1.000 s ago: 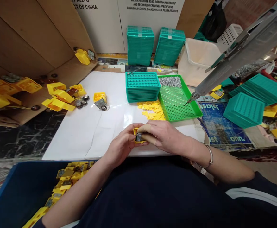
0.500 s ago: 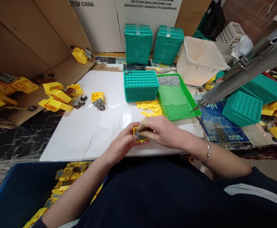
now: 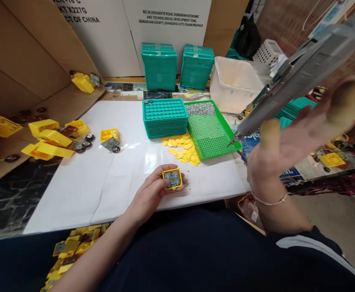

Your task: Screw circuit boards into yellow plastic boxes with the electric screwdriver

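Observation:
My left hand (image 3: 151, 190) is closed round a small yellow square housing (image 3: 172, 179) with a circuit board showing in it, held just above the near edge of the white table top (image 3: 104, 178). My right hand (image 3: 299, 140) is raised at the right with its fingers spread, palm toward the grey electric screwdriver (image 3: 299, 77) that hangs slanting down, not touching it. The fingertips wear tan covers. The screwdriver's tip (image 3: 230, 142) sits over the right edge of the green screw tray (image 3: 210, 136).
A stack of teal trays (image 3: 165, 117) stands beside the green tray, with loose yellow chips (image 3: 181, 148) in front. Two taller teal stacks (image 3: 177, 67) and a white tub (image 3: 235, 83) are behind. Yellow housings (image 3: 52, 136) lie left; a blue bin (image 3: 22, 259) holds more.
My right hand has left the yellow housing and risen to the right toward the screwdriver. My left hand keeps the housing. The view has swung a little to the right.

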Available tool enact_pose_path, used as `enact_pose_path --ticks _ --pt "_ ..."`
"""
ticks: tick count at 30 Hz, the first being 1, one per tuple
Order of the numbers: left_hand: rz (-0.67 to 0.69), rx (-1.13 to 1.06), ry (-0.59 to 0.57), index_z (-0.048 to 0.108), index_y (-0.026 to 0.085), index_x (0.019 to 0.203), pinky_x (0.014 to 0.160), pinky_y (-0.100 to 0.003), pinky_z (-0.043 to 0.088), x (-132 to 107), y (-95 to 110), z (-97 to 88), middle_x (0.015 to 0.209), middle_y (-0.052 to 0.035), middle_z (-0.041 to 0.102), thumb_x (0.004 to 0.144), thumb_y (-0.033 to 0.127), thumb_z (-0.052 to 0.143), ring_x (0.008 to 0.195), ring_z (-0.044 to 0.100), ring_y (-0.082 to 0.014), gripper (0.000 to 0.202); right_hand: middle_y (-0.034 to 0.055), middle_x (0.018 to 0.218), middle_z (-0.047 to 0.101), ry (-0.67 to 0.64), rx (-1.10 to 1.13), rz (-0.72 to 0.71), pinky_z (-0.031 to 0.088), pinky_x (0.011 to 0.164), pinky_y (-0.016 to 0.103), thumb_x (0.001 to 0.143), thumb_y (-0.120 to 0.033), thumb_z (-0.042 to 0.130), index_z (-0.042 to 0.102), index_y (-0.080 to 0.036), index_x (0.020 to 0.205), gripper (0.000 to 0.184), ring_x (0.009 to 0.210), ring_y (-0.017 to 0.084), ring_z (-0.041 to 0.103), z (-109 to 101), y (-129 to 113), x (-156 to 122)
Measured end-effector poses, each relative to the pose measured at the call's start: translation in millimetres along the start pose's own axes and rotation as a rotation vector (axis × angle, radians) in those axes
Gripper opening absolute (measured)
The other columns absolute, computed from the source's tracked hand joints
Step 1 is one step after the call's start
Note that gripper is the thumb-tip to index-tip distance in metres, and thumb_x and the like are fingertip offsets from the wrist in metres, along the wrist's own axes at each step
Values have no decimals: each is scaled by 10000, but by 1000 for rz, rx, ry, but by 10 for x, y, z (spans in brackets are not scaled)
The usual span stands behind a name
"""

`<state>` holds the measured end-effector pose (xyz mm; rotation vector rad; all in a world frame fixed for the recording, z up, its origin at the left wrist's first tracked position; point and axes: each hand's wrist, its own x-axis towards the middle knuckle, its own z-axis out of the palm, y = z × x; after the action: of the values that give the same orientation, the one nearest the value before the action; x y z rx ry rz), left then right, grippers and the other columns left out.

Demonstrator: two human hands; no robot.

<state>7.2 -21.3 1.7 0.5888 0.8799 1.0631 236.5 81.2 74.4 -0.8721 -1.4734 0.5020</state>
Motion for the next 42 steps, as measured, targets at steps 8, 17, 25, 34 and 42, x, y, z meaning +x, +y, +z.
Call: enact_pose_path --ticks 8,17,25,34,42 --pt "-69 -3 -33 544 155 1125 943 -470 480 270 -96 292 1017 -114 711 789 154 529 1035 665 -283 336 -41 742 594 -220 184 204 515 613 295 695 -497 740 542 -253 905 379 596 115 606 134 591 523" --pt "-105 -54 14 565 151 1099 923 -473 500 307 -94 295 990 -115 722 755 146 555 998 684 -283 345 -28 643 516 -117 37 248 485 576 300 765 -652 592 505 -253 892 427 565 120 531 445 848 520" --pt "-113 -47 14 554 155 1109 899 -447 501 323 -88 306 1011 -115 717 770 148 549 999 684 -286 339 -34 625 527 -131 91 218 491 586 286 784 -637 584 539 -247 897 408 548 106 509 440 915 492" --pt "-91 -52 10 555 152 1102 886 -443 507 314 -100 302 1013 -132 716 767 168 575 995 681 -286 337 -63 588 498 -74 167 200 452 555 271 732 -612 638 496 -248 817 400 517 93 507 465 909 460" --pt "-87 -42 18 568 150 1093 900 -458 510 325 -82 325 997 -117 711 762 166 565 987 686 -279 332 -52 636 483 -119 107 138 459 578 278 781 -632 576 479 -254 858 398 553 101 522 430 693 537"
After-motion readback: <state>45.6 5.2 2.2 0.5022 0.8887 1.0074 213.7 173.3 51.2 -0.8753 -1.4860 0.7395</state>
